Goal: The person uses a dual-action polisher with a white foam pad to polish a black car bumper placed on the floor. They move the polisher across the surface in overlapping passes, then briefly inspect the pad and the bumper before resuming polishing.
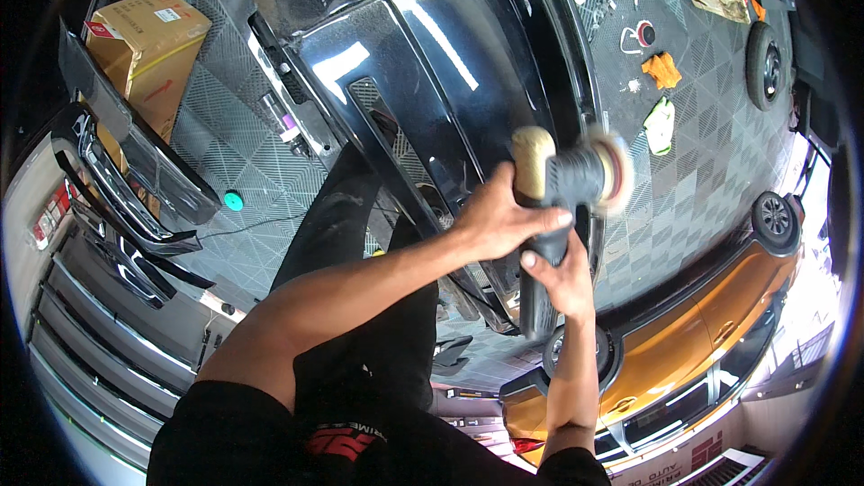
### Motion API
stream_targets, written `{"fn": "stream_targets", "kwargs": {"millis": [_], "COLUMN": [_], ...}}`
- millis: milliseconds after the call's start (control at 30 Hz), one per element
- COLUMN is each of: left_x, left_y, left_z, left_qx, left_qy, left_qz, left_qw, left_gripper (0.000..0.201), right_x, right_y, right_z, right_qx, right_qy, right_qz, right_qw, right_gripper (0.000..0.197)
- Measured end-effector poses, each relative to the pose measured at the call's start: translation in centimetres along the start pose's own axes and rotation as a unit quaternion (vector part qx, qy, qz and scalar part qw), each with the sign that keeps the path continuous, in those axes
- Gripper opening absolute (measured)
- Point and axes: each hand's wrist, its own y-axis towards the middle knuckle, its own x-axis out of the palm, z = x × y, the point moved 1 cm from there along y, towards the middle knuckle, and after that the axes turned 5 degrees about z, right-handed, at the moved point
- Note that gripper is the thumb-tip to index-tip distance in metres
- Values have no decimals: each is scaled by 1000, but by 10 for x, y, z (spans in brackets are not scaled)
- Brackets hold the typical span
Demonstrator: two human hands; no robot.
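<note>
One orange car (670, 342) stands well apart from the grip, to its lower right. Next in size, a glossy black vehicle panel (495, 54) spreads just above and left of the grip. Far to the grip's upper left is a cardboard box (148, 49); far to its upper right, a black wheel (765, 66). At the grip itself is a dark handheld polisher (539, 306), its blurred round pad (616, 173) turned to the right. Both hands grasp it: the left hand (497, 220) by its head, thumb across the body, beside a tan rounded piece (533, 162); the right hand (569, 281) around the body just below. Upper right of the grip lie a yellow-green cloth (660, 126) and, farther off, a smaller orange cloth (663, 70). Smallest, a green roll (234, 201) sits well left of it.
</note>
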Motion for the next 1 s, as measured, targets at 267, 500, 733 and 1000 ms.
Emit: {"fn": "stream_targets", "kwargs": {"millis": [267,500,733,1000], "left_x": [-65,-94,-103,-107], "left_y": [73,103,109,107], "left_z": [27,34,33,35], "left_qx": [52,86,130,129], "left_qy": [-19,-30,-85,-89], "left_qz": [129,120,93,77], "left_qw": [990,989,983,985], "left_gripper": [93,90,86,88], "right_x": [34,51,56,52], "right_y": [114,149,151,161], "right_z": [-61,-86,-100,-96], "right_qx": [-46,-38,-38,-29], "right_qy": [-6,-11,-60,-42], "right_qz": [-40,-31,-14,-37], "right_qw": [998,999,997,998], "right_gripper": [63,59,61,63]}}
